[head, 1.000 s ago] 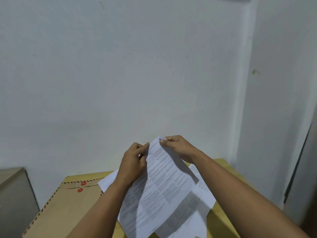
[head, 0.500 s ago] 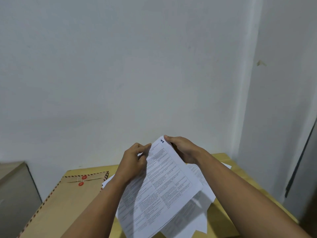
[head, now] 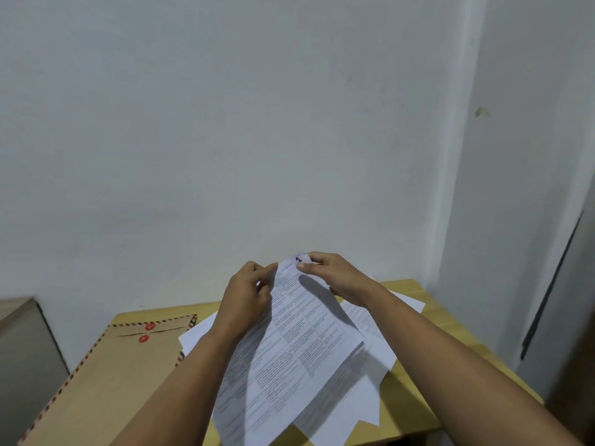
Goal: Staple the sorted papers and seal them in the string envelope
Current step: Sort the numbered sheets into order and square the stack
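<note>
Paper sheet (head: 302, 342), thin and white, printed with a grid of small text blocks, held raised and tilted above the desk (head: 415, 410). Left hand (head: 248, 300) pinching the sheet's upper left edge, thumb and fingers closed on it. Right hand (head: 335, 276) pinching the top corner, grip closed on the paper just beside a small dark mark (head: 298, 259) there; too small to tell what it is. Top corner standing between the two hands, the rest of the sheet hanging down and toward the viewer between the forearms.

More sheets (head: 370, 381) lying loose and fanned beneath, flat on the desk, some printed, some blank, edges overlapping unevenly.

Envelope (head: 106, 375) to the left, matte brown kraft paper, flat and rectangular, edged with red and dark stripes, with two round red discs (head: 146, 332) and a string on its flap. Lying well apart from both hands, its right edge partly overlapped by the loose sheets.

Desk of pale yellowish wood, smooth. Plain white wall (head: 257, 140) behind.
</note>
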The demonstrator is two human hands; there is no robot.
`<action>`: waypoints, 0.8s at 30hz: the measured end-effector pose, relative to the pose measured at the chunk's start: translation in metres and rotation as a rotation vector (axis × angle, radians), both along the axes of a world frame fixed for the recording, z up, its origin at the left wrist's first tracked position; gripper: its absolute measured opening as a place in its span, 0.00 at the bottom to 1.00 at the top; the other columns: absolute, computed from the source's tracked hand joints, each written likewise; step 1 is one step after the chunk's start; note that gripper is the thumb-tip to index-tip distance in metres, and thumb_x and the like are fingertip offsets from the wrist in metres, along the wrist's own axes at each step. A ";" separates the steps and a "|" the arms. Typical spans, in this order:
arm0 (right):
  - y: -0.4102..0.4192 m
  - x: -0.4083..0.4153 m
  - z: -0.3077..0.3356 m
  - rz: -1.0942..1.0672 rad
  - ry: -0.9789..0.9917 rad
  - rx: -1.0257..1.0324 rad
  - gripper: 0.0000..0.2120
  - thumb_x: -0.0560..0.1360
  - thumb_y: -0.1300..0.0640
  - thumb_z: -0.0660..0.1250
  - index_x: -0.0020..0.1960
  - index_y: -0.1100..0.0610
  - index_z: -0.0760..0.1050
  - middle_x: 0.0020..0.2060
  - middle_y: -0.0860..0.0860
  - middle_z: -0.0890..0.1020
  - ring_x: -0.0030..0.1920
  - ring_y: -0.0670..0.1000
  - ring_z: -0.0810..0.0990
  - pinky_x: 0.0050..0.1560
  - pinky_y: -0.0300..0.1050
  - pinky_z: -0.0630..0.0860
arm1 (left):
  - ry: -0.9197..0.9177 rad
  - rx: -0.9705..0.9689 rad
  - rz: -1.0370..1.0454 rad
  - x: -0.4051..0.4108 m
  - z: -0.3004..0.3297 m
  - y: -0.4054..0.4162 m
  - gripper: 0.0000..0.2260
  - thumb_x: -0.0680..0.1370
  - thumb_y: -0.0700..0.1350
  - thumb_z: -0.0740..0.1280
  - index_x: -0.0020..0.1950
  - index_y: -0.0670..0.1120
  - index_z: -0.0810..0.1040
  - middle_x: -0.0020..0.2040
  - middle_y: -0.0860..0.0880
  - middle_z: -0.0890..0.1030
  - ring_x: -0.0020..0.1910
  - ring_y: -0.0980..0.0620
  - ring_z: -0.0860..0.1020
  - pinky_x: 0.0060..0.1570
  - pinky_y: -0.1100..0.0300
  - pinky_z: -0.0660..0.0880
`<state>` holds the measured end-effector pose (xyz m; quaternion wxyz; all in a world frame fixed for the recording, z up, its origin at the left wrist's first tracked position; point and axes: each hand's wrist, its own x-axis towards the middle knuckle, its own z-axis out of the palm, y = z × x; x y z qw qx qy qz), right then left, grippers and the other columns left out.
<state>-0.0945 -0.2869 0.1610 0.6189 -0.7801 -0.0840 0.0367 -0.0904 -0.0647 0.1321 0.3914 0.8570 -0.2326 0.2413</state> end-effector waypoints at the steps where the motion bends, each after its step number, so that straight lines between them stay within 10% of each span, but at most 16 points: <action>1: -0.001 0.000 -0.004 -0.026 -0.041 -0.033 0.17 0.79 0.46 0.73 0.66 0.48 0.82 0.57 0.49 0.88 0.60 0.53 0.85 0.59 0.51 0.80 | -0.005 -0.012 0.013 0.000 0.000 0.000 0.15 0.81 0.38 0.67 0.65 0.50 0.83 0.47 0.51 0.79 0.47 0.53 0.78 0.52 0.49 0.80; 8: -0.010 -0.002 -0.029 -0.114 -0.178 -0.057 0.18 0.79 0.60 0.72 0.68 0.51 0.79 0.34 0.48 0.81 0.39 0.46 0.83 0.50 0.44 0.79 | 0.034 -0.122 0.052 0.002 0.001 0.006 0.18 0.79 0.35 0.66 0.64 0.51 0.83 0.47 0.48 0.80 0.49 0.50 0.79 0.53 0.49 0.79; 24: 0.002 -0.001 -0.039 -0.213 -0.386 -0.046 0.15 0.76 0.60 0.76 0.60 0.49 0.82 0.48 0.46 0.82 0.55 0.49 0.81 0.57 0.37 0.75 | 0.183 -0.158 0.024 -0.007 0.005 0.008 0.11 0.78 0.41 0.69 0.59 0.52 0.82 0.45 0.58 0.84 0.45 0.60 0.82 0.39 0.65 0.77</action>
